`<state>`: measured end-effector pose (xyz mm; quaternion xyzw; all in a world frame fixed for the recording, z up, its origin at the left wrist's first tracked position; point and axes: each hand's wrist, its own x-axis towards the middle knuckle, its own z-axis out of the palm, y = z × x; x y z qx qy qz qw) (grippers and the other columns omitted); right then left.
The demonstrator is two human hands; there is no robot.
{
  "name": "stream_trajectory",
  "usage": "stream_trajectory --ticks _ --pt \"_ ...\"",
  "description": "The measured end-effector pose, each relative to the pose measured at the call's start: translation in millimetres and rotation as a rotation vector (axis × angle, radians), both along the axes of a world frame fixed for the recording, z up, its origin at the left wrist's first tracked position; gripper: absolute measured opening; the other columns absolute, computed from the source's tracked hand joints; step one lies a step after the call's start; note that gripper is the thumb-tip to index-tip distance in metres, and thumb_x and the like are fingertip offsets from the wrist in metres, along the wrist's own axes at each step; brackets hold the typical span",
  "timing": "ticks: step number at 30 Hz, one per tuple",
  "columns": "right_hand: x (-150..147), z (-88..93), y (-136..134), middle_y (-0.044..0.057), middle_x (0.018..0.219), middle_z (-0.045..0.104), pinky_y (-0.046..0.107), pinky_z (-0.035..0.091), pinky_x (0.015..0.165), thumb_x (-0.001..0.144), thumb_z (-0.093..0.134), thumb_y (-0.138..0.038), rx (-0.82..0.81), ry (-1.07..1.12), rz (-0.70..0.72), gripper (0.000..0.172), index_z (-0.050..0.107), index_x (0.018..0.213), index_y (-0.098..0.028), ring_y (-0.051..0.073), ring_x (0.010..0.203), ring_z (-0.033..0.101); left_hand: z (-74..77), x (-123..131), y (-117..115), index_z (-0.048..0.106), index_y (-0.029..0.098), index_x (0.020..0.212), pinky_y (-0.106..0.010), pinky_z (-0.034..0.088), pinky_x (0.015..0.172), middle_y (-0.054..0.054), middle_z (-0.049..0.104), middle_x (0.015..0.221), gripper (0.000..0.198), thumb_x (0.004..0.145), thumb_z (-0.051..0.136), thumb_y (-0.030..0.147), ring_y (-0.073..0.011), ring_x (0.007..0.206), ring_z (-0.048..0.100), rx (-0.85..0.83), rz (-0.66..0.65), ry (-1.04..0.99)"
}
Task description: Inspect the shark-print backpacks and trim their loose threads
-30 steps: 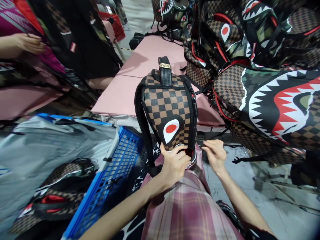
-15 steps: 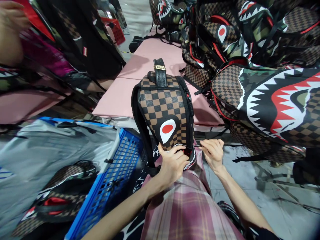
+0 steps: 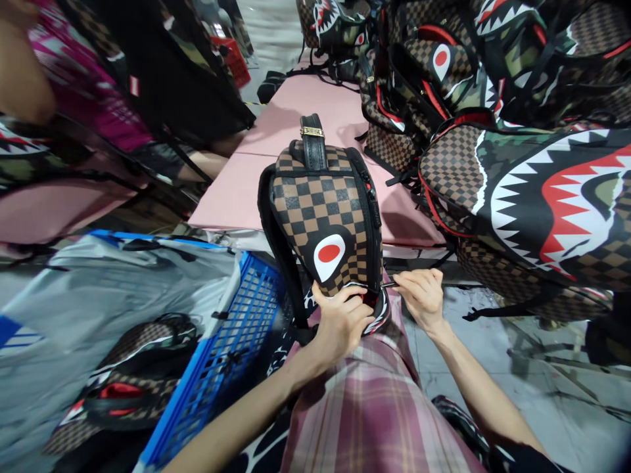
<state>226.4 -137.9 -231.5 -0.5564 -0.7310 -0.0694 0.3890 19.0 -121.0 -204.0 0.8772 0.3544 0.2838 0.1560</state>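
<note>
A small brown-and-black checkered backpack (image 3: 320, 203) stands upright before me, with a red-and-white eye print and a black top handle with a gold plate. My left hand (image 3: 342, 322) is closed on its lower front, fingers at the edge of the zip opening, where red lining shows. At the bag's right side, my right hand (image 3: 419, 295) pinches a thin dark zipper pull (image 3: 388, 284), held out sideways from the bag. The zip track curves up the bag's right edge. A black shoulder strap hangs on its left side.
Behind the bag is a pink tabletop (image 3: 276, 125). A large shark-mouth backpack (image 3: 552, 197) and several similar bags crowd the right. At lower left, a blue crate (image 3: 246, 302) lined with grey plastic holds a bag (image 3: 128, 387). A co-worker's arm (image 3: 22, 72) and a dark backpack (image 3: 162, 72) are upper left.
The view has shifted slightly, so the surroundings sit a little further right. The co-worker and dark backpack at upper left have moved. My hands keep nearly the same hold.
</note>
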Motion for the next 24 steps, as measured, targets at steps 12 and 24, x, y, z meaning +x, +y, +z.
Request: stream_trajectory --ticks 12,24 --pt "1.0 8.8 9.4 -0.002 0.081 0.071 0.035 0.029 0.076 0.085 0.056 -0.026 -0.037 -0.095 0.052 0.013 0.068 0.087 -0.029 0.014 0.075 0.059 0.4 -2.6 1.2 0.061 0.022 0.071 -0.056 -0.013 0.102 0.003 0.069 0.076 0.011 0.080 0.055 0.017 -0.0215 0.095 0.059 -0.026 -0.023 -0.014" --pt "-2.6 0.7 0.1 0.002 0.086 0.070 0.036 0.032 0.080 0.083 0.058 -0.027 -0.021 0.028 0.015 0.014 0.067 0.095 -0.026 0.016 0.078 0.060 8.2 -4.4 1.0 0.063 0.022 0.071 -0.062 -0.005 0.098 0.002 0.069 0.073 0.015 0.081 0.052 0.020 -0.0225 0.095 0.059 -0.109 0.015 -0.001"
